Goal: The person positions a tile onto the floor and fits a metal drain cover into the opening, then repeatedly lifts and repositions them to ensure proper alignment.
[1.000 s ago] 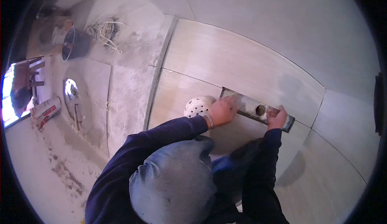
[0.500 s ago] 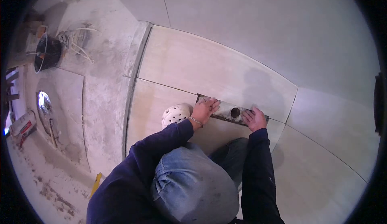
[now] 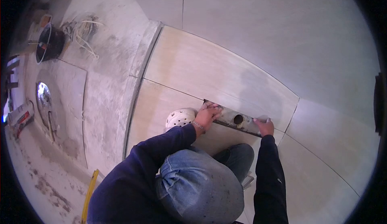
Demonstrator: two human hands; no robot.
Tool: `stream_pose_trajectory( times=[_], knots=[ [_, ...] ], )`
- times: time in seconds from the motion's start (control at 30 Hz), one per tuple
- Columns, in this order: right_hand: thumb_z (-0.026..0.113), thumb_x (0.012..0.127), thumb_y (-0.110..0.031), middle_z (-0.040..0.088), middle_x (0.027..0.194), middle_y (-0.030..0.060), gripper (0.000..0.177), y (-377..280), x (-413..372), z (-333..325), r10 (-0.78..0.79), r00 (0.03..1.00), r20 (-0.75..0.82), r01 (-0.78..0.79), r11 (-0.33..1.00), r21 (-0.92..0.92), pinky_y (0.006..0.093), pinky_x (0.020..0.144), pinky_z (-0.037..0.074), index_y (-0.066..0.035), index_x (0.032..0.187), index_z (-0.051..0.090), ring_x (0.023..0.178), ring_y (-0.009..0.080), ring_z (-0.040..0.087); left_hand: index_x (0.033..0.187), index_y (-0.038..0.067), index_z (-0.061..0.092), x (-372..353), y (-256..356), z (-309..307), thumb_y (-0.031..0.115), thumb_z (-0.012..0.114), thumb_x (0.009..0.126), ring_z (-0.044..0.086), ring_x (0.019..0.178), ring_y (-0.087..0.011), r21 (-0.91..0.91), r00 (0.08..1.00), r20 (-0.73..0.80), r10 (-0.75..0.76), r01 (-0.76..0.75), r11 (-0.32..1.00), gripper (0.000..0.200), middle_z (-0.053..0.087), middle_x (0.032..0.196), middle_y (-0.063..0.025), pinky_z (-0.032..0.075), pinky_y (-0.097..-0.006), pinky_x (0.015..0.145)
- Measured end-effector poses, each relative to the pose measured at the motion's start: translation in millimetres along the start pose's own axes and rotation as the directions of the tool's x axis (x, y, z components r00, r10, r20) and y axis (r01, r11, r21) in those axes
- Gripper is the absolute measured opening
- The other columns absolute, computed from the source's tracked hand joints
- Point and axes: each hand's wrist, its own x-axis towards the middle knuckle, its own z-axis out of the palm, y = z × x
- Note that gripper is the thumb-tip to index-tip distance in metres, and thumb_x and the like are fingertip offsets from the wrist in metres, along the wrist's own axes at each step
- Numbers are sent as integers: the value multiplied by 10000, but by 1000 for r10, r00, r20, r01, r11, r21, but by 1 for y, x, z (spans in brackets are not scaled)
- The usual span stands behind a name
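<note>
A long, narrow recess (image 3: pixel 227 117) with a grey, stained surface is set in the beige floor tiles. A dark round drain hole (image 3: pixel 238 119) sits right of its middle. My left hand (image 3: pixel 208 116) rests over the recess's left end, its fingers stretched out and partly hidden by the hand itself. At the opposite end is my right hand (image 3: pixel 264 127), fingers pointing left toward the upper edge, thumb and fingers apart. Neither hand shows anything held. Beside my left hand is a pale clog with holes (image 3: pixel 180 118) on my foot.
Large floor tiles (image 3: pixel 217 66) meet grey wall tiles (image 3: pixel 274 30) above and to the right. On the left runs a raised edge (image 3: pixel 139 77), with rough dusty floor beyond. A black bucket (image 3: pixel 51 44), pale cable (image 3: pixel 85 44), bag (image 3: pixel 21 117) and yellow level-like bar (image 3: pixel 90 195) lie there.
My right hand has turned from palm showing to fingers reaching along the recess's right end. My left fingers have drawn in slightly. The camera view has shifted a little.
</note>
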Motion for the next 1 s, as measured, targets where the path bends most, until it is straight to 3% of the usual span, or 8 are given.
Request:
stream_pose_trajectory(
  times=[0.07, 0.2, 0.37, 0.47, 0.6, 0.67, 0.8, 1.0],
  knots=[
    [754, 591, -619, 600, 1127, 335, 1072, -26, -8, -30, 52, 978, 202, -51, 999, -11, 395, 939, 466, 217, 1202, 479, 1084, 386, 603, 1207, 0, 395, 11, -9, -8, -57, 530, 850, 550, 1127, -268, 0, 1000, -2, 31, -31, 1000, 386, 480, 1226, -122, 491, -388, 930],
    [784, 564, -585, 636, 1042, 321, 979, -14, 6, -21, 37, 992, 122, -26, 995, -92, 395, 898, 487, 205, 1097, 562, 1030, 379, 630, 1146, 5, 406, 14, -10, -7, -110, 484, 806, 556, 1084, -268, 12, 998, -3, 64, -64, 998, 367, 491, 1171, -127, 493, -396, 923],
    [857, 509, -462, 687, 850, 251, 713, -21, 7, -27, -15, 992, 126, 0, 993, 121, 384, 780, 515, 130, 857, 663, 834, 339, 680, 1143, 14, 408, 11, -4, -3, -149, 474, 757, 563, 1046, -261, 62, 999, -14, 36, -35, 997, 423, 503, 1136, -122, 503, -369, 843],
    [865, 510, -428, 690, 791, 222, 613, -14, 11, -22, 31, 992, 123, -52, 985, 167, 390, 722, 511, 94, 772, 678, 764, 324, 677, 1137, 18, 411, 14, -8, -6, -165, 479, 733, 565, 1020, -255, 100, 999, -13, 49, -47, 994, 449, 508, 1129, -117, 496, -351, 799],
    [869, 511, -415, 688, 751, 203, 566, -15, 9, -21, -2, 996, 87, -7, 994, 105, 393, 687, 506, 71, 736, 687, 733, 318, 674, 1133, 22, 408, 19, -10, -12, -180, 481, 719, 560, 1012, -249, 115, 998, 30, 49, -52, 992, 466, 501, 1136, -108, 489, -358, 800],
    [862, 489, -458, 689, 840, 234, 646, -11, 11, -17, 87, 989, 119, -102, 986, 131, 407, 780, 512, 74, 807, 681, 841, 364, 669, 1140, 26, 403, 19, -10, -12, -183, 479, 723, 560, 1007, -251, 93, 998, 39, 55, -58, 994, 472, 494, 1144, -109, 487, -363, 799],
    [864, 487, -449, 688, 834, 240, 659, -14, 8, -20, 101, 988, 118, -120, 978, 169, 407, 775, 513, 90, 813, 670, 832, 361, 674, 1161, 38, 388, 14, -9, -9, -186, 477, 736, 558, 1000, -257, 29, 998, 24, 54, -54, 998, 488, 476, 1170, -114, 481, -369, 803],
    [869, 518, -411, 698, 759, 180, 554, -19, 3, -24, 77, 991, 106, -97, 976, 197, 376, 690, 506, 55, 769, 702, 741, 301, 680, 1173, 50, 381, 13, -8, -12, -169, 483, 754, 546, 1029, -263, 41, 994, 96, 58, -62, 997, 484, 475, 1184, -103, 477, -375, 836]
  ],
)
